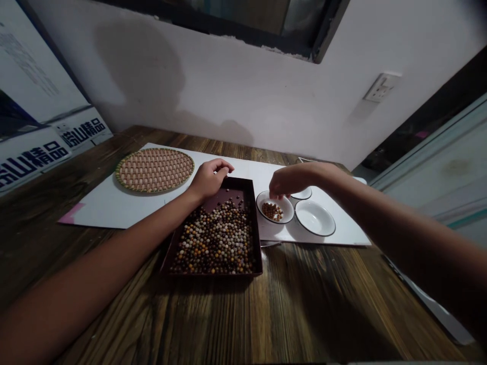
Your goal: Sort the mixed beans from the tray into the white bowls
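My left hand [212, 177] is over the far left corner of a dark red tray [238, 186], its fingers loosely bent and the thumb a little apart; nothing shows between them. Many small round beads [218, 238] in brown, white, grey and orange cover the tray's bottom. My right hand [285, 180] is above a white bowl with a dark rim [288, 215], fingertips closed together and pointing down. What the fingertips hold, if anything, is hidden. Brown beads [272, 211] lie in that bowl.
Right of the bowl stands another white bowl [315, 218], with a third white bowl [303, 193] behind, partly covered by my right arm. A round woven mat [155, 170] lies left on a white board [102, 208]. Boxes [34, 152] stand far left on the wooden table [289, 304].
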The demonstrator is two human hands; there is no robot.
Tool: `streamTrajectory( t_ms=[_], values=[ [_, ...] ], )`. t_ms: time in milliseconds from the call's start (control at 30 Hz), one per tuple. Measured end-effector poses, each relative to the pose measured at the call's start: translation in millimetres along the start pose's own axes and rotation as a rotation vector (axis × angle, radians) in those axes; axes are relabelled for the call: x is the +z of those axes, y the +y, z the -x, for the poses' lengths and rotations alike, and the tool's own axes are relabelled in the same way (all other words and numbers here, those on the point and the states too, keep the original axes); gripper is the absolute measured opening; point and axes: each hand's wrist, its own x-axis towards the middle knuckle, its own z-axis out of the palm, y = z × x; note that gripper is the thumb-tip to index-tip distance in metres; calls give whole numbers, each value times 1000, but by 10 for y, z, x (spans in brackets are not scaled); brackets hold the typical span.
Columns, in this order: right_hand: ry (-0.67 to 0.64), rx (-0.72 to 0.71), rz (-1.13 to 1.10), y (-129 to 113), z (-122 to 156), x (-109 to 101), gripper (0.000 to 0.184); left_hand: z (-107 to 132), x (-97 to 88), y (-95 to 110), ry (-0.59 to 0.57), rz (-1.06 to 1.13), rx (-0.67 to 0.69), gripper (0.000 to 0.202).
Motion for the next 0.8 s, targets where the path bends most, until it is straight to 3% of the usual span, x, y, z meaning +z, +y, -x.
streamTrajectory(
  t_ms=[133,333,567,800],
  values=[
    [155,-133,-11,-112,98,-40,35,-8,-2,3,-1,-3,5,19],
    [346,-296,60,-577,-25,92,28,-27,-13,-7,14,-3,26,19],
    [403,-393,112,-916,-432,421,23,-16,-8,-25,20,-29,50,18],
    [388,-440,189,-986,-575,459,21,-11,1,8,12,-16,63,18]
  ],
)
